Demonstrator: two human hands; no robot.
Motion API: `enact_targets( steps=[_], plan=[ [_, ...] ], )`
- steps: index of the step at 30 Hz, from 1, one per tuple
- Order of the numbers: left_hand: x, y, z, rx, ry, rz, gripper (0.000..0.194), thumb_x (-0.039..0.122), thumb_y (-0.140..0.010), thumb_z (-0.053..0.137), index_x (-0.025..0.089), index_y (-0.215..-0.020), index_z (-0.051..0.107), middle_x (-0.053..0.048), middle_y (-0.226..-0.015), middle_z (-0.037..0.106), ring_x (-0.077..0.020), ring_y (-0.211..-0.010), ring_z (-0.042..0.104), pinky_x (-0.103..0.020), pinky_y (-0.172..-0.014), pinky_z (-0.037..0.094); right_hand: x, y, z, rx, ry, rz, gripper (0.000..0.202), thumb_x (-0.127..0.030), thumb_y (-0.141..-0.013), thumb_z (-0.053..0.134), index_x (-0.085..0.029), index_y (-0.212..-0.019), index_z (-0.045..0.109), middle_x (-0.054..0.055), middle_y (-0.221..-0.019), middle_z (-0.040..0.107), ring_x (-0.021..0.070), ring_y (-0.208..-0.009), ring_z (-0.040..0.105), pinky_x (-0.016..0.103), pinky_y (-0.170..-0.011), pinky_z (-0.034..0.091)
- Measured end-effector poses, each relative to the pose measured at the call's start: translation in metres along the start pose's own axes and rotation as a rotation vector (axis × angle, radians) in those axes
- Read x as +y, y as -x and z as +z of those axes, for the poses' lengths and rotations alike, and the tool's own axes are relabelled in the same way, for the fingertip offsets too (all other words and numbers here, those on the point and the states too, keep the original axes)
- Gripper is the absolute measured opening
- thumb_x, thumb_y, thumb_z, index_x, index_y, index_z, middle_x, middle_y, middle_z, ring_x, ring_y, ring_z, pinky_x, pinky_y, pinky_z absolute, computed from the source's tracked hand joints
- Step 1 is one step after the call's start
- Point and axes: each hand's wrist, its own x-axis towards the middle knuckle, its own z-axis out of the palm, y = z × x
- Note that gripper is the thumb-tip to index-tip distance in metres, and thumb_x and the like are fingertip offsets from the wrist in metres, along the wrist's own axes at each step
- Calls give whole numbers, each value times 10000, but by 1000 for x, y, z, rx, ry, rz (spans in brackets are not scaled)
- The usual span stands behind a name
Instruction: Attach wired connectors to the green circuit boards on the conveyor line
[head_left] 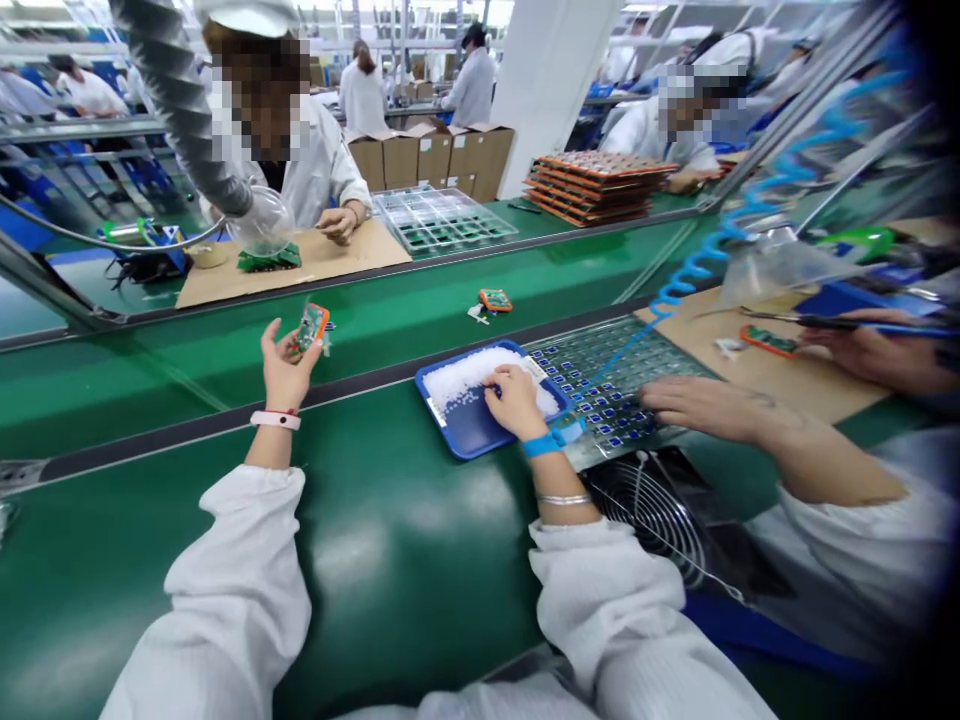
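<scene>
Green bench (390, 560) lay before you: your left hand (283, 368) pinched one small orange-edged green circuit board (311, 326), while your right hand (514, 398), fingers together, picked among white pellets (469, 372) in the blue plastic tray (465, 432); nothing fitted yet.

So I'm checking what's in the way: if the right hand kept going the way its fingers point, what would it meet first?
The right hand rests in the blue tray, fingers pointing into the white pellets. It would likely plough through those first, then meet the tray's far rim; depth is hard to judge.
</scene>
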Motion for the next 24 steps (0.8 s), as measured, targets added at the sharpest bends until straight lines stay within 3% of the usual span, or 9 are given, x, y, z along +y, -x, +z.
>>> enact_targets(
  steps=[5, 9, 11, 15, 20, 24],
  plan=[
    [-32, -5, -26, -254, -684, 17, 814, 477, -652, 699, 208, -1340, 359, -116, -1144, 623, -300, -1016, 606, -399, -868, 467, -2, 1, -2, -53, 51, 26, 218, -157, -748, 513, -158, -898, 671, 129, -1144, 497, 291, -1048, 436, 432, -875, 367],
    [-42, -3, -38, -152, -906, 171, 607, 381, -742, 595, 154, -1285, 450, -154, -1205, 575, -338, -1116, 521, -440, -922, 420, -3, 1, -4, -55, 54, 23, 196, -146, -746, 511, -164, -863, 667, 124, -1136, 502, 292, -1046, 434, 431, -859, 366],
    [-42, -2, -38, -94, -945, 196, 498, 323, -763, 545, 140, -1225, 512, -159, -1182, 582, -340, -1122, 500, -453, -930, 404, -4, 1, -5, -49, 51, 24, 183, -134, -746, 505, -161, -832, 665, 124, -1126, 506, 290, -1038, 437, 427, -850, 366],
    [-38, 7, -32, -105, -877, 211, 400, 303, -779, 505, 122, -1127, 582, -153, -1102, 615, -309, -1064, 524, -438, -935, 397, -8, 2, -7, -72, 48, 32, 216, -124, -752, 501, -154, -887, 666, 125, -1140, 502, 287, -1051, 430, 421, -860, 363],
    [-26, 38, -19, -214, -754, 339, 358, 334, -806, 475, 129, -1074, 595, -116, -1055, 639, -265, -1027, 547, -411, -949, 397, -7, 2, -8, -94, 41, 20, 207, -102, -740, 488, -167, -815, 670, 108, -1116, 512, 276, -1045, 428, 412, -860, 358],
    [-13, 71, -18, -332, -695, 370, 326, 337, -824, 485, 157, -1077, 583, -105, -1064, 635, -250, -1019, 552, -414, -936, 413, -4, 3, -5, -56, 24, -18, 243, -102, -727, 479, -171, -858, 672, 104, -1088, 520, 271, -1017, 432, 414, -852, 362]
  ],
)
